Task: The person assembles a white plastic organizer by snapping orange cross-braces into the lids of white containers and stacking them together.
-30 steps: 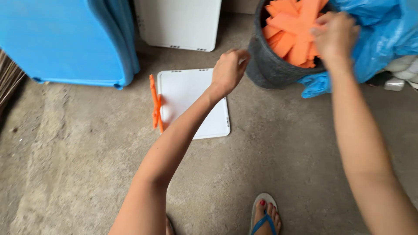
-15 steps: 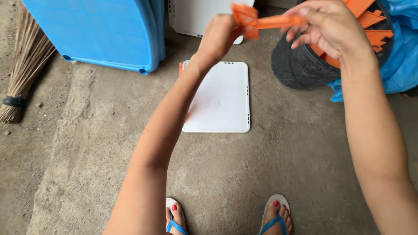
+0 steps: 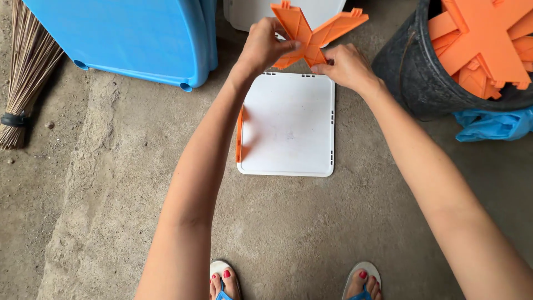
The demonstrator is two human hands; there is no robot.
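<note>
Straw bristles of a broom [image 3: 25,72] fill the far left edge of the frame, bound with a dark band and lying on the concrete floor [image 3: 111,211]. Just right of it, in the upper left, sits a large blue plastic container [image 3: 127,39], resting on the floor.

At the centre of the frame lies a flat white square panel [image 3: 288,125] with small slots along its edges. An orange strip [image 3: 240,136] lies against the panel's left edge, partly hidden by the person's left forearm. Above the panel, at the top of the frame, another white panel [image 3: 244,14] shows in part.

Both arms reach up the middle of the frame. The left hand [image 3: 264,44] has its grip clamped on the left side of an orange X-shaped plastic piece [image 3: 313,33], thumb on the face of it. The right hand [image 3: 347,66] pinches the same piece at its lower right, fingers closed on it. The piece is held in the air above the top edge of the centre panel, not touching it.

In the upper right stands a dark bucket [image 3: 411,78] heaped with more orange X-shaped pieces [image 3: 477,39]. A blue plastic bag [image 3: 491,125] lies crumpled below it. At the bottom, two feet in sandals [image 3: 225,278] show.
</note>
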